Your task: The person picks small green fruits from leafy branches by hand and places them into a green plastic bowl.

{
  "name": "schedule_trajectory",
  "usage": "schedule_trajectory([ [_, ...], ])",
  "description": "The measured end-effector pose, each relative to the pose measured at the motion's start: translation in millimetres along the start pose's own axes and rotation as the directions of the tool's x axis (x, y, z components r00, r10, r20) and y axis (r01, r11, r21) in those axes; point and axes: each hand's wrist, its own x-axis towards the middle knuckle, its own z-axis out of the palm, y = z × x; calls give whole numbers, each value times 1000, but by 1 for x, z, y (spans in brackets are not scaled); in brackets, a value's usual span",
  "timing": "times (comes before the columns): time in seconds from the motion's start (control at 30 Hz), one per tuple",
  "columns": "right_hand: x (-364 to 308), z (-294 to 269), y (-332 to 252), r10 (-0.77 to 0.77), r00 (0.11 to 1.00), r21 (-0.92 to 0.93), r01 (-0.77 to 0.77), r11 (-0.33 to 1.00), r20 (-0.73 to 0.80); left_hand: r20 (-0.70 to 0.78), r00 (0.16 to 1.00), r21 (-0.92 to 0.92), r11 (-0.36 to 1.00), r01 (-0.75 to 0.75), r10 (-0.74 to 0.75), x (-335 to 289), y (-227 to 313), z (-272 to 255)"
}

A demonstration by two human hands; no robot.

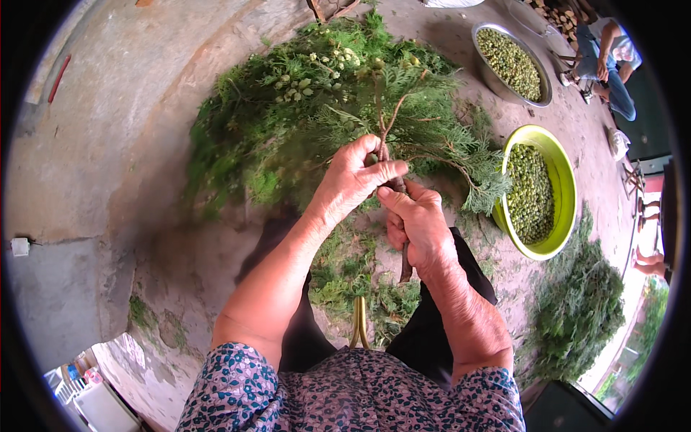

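Observation:
An evergreen branch (391, 124) with a brown woody stem is gripped by both hands over the space between my knees. My left hand (353, 178) closes around the stem where it forks, its thumb laid across it. Just below and to the right, my right hand (421, 222) wraps the thicker lower stem, whose cut end pokes out underneath. The two thumbs nearly meet. Beyond them a large heap of green cypress-like branches (288, 133) spreads over the ground, with pale green cones (295, 88) among the sprays. The far tips of the held branch blend into this heap.
A lime-green tub (563, 223) of small green cones stands at the right, with a metal basin (543, 75) of more behind it. Another pile of greenery (579, 309) lies at lower right. Another person (612, 61) sits at the far right. Green scraps litter the floor between my legs.

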Motion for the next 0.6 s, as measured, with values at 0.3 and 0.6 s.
schedule_trajectory([
  [0.3, -4, -7, -4, 9, 1000, -41, -8, 999, 16, -145, 981, -309, 936, -167, 127, -1, 2, -23],
  [0.6, -11, -10, -9, 29, 998, -79, -25, 997, 56, -236, 942, 446, 888, -112, 237, 18, -17, -45],
])
